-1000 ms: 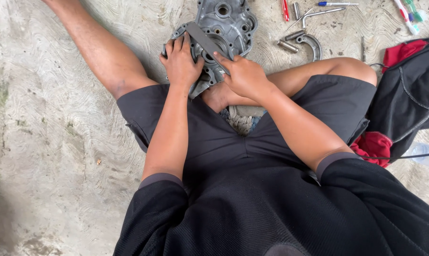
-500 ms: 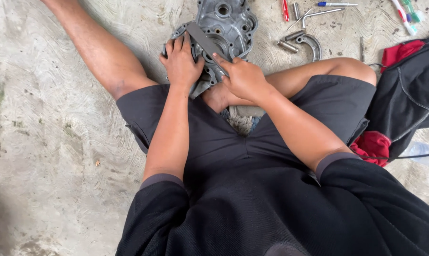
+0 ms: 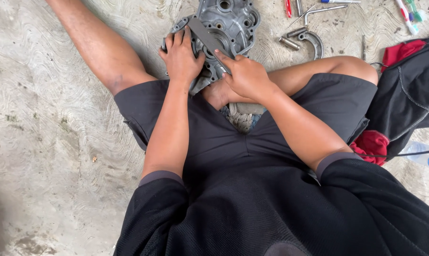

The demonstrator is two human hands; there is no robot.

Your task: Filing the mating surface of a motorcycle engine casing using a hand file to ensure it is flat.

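Note:
A grey cast-metal engine cover (image 3: 228, 21) lies on the concrete floor between my legs, near the top of the view. My left hand (image 3: 180, 56) presses on its left edge, fingers curled over the rim. My right hand (image 3: 245, 76) grips a flat grey metal bar (image 3: 207, 40) that lies slanted across the cover's face, its index finger stretched along the bar. I sit on the floor in dark shorts and a black shirt, with my left leg stretched out and my right knee bent.
Loose tools lie on the concrete at the top right: a curved metal piece (image 3: 314, 40), a short metal cylinder (image 3: 288, 43), a bent rod (image 3: 326, 8) and screwdrivers (image 3: 406, 12). A black bag (image 3: 409, 95) with red cloth (image 3: 373, 144) sits at the right. A plastic bottle (image 3: 425, 156) lies beside it.
Both hands stay on the cover and the bar. The view has shifted slightly; the hands' grips look unchanged.

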